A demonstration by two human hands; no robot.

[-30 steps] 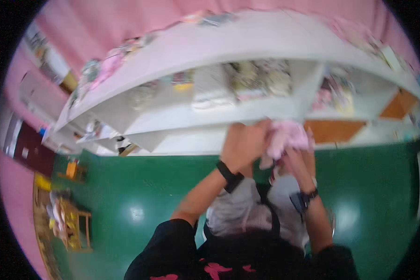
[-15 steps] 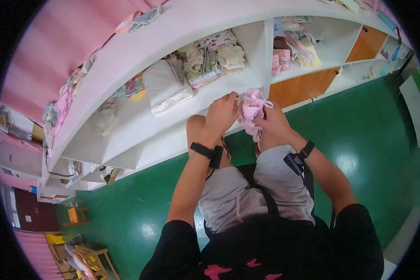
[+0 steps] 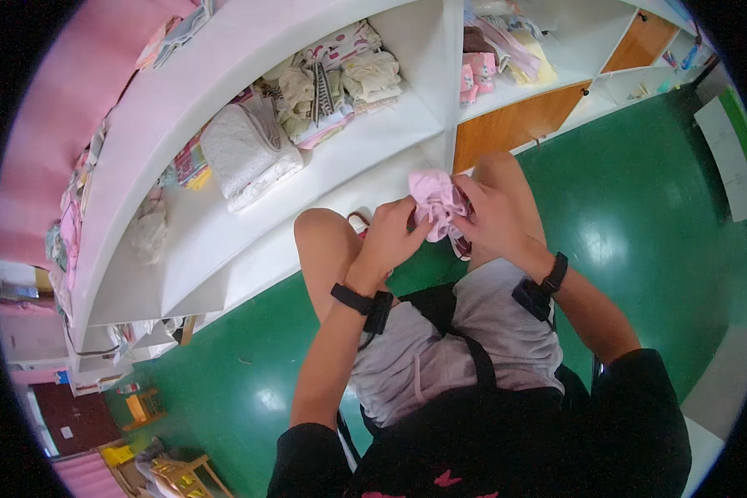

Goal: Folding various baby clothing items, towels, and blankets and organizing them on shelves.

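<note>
A crumpled light pink piece of cloth (image 3: pixel 434 192) with thin ties or straps hangs bunched in front of my knees; its exact kind is hard to make out. My left hand (image 3: pixel 395 234) pinches its left lower edge between thumb and fingers. From the other side, my right hand (image 3: pixel 494 217) grips the right part, with fingertips partly hidden behind the folds. Both hands are close together above the gap between my legs.
A curved white shelf unit (image 3: pixel 216 282) spans the front and left. On it lie a folded white quilt (image 3: pixel 249 153) and a pile of folded cloths (image 3: pixel 340 83). Brown wooden doors (image 3: pixel 515 124) are at right. The floor (image 3: pixel 622 199) is green; a small wooden chair (image 3: pixel 145 408) stands far left.
My left hand, apart from the pink cloth before, has come to its left side and now grips it. The cloth has moved slightly closer to me, and my view has shifted.
</note>
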